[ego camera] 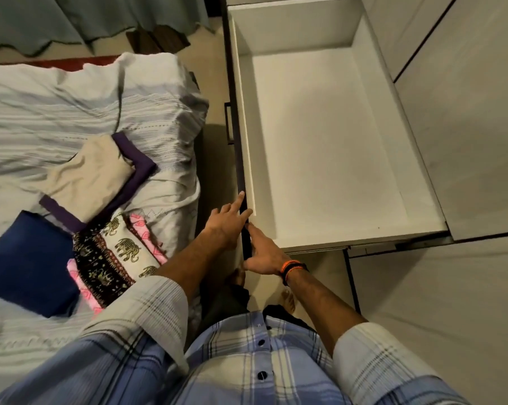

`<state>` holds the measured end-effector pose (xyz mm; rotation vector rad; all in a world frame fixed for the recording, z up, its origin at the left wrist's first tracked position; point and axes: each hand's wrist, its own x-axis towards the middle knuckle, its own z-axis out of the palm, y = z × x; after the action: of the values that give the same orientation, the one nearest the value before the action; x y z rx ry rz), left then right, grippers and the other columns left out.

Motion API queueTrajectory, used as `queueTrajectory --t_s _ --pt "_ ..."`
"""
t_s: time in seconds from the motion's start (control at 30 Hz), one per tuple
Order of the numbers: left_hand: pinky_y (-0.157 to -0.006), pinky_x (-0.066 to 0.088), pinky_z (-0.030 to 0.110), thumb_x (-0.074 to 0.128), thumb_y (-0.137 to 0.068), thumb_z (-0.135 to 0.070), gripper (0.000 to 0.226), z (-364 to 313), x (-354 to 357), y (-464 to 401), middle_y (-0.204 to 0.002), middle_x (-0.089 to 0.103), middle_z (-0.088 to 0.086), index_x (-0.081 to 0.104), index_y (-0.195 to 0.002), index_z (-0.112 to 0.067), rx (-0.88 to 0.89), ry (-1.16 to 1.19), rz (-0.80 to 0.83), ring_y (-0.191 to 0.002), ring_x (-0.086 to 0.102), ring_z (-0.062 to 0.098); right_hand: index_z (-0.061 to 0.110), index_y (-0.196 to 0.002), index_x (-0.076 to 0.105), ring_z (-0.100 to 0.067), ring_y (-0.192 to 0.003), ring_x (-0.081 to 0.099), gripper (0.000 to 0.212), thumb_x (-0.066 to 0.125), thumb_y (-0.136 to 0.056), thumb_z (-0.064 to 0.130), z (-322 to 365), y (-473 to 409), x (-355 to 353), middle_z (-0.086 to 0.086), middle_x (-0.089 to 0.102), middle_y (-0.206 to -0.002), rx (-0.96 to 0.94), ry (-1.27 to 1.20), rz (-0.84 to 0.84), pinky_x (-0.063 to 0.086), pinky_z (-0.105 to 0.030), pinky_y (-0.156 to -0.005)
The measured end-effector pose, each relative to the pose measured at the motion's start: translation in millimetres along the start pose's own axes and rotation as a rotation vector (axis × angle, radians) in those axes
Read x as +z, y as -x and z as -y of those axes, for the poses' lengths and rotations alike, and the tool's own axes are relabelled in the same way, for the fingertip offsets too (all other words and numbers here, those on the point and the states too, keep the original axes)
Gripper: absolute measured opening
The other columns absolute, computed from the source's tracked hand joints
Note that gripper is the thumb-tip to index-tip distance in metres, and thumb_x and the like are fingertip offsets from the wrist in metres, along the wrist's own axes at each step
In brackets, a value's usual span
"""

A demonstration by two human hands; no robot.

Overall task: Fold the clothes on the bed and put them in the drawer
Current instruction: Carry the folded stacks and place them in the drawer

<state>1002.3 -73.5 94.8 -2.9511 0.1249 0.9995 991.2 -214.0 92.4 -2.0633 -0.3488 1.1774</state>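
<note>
Pale floor tiles (422, 302) and a narrow gap between a bed and a wardrobe fill this bedroom view, seen from above by a person in a blue checked shirt (247, 361) with rolled sleeves. Nearest past the shirt, both arms reach forward to the dark front panel (245, 182) of a pulled-out drawer (328, 135). The left hand (226, 226) lies against the outer side of that panel near its close end, fingers straight and loosely spread, forefinger pointing up along the edge. The right hand (261, 252), with an orange and black band (293, 268) at the wrist, rests on the inner side, fingers straight and together along the panel, thumb out; neither hand curls round anything. Bare feet show on the floor below the hands.

To the left, on the bed (57, 106) under a rumpled pale striped sheet, folded clothes lie near the bed's drawer-side edge: a navy piece (27, 258) closest, then an elephant-print cloth (121, 252) over a pink patterned one (143, 233), then a beige piece (92, 176) on a purple one (139, 165). None is in the drawer, whose white inside is bare.

Beyond, pale wardrobe doors (451, 83) stand on the right, and a grey-green curtain (71, 21) hangs past the bed's far end
</note>
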Motion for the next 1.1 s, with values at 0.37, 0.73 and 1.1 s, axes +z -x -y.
queueTrajectory --t_s 0.37,0.73,1.1 --pt "-0.116 0.026 0.054 0.072 -0.085 -0.022 0.095 -12 8 22 -0.165 -0.003 0.008 0.01 -0.156 -0.028 -0.162 0.247 -0.017 -0.147 0.018 0.037 0.014 -0.145 0.041 -0.028 -0.134 0.046 0.076 0.079 -0.078 0.015 -8 -1 -24 -0.008 0.049 -0.146 -0.051 0.04 -0.053 0.043 -0.038 -0.105" --pt "-0.109 0.04 0.036 0.074 -0.085 -0.033 0.073 20 60 85 -0.146 0.045 0.012 0.039 -0.145 -0.01 -0.663 0.973 -0.252 -0.132 0.046 0.027 0.014 -0.121 0.06 -0.011 -0.088 0.062 0.041 0.066 -0.082 0.004 25 -18 -18 0.001 0.065 -0.11 -0.257 0.077 -0.192 0.057 -0.033 -0.089" --pt "-0.1 0.043 0.033 0.072 -0.087 -0.03 0.069 111 109 145 -0.141 0.051 0.015 0.042 -0.143 -0.005 -0.973 1.252 -0.339 -0.125 0.052 0.029 0.013 -0.123 0.057 -0.011 -0.084 0.06 0.045 0.072 -0.081 0.01 96 -80 64 0.002 0.063 -0.111 -0.248 0.26 0.035 0.053 -0.026 -0.088"
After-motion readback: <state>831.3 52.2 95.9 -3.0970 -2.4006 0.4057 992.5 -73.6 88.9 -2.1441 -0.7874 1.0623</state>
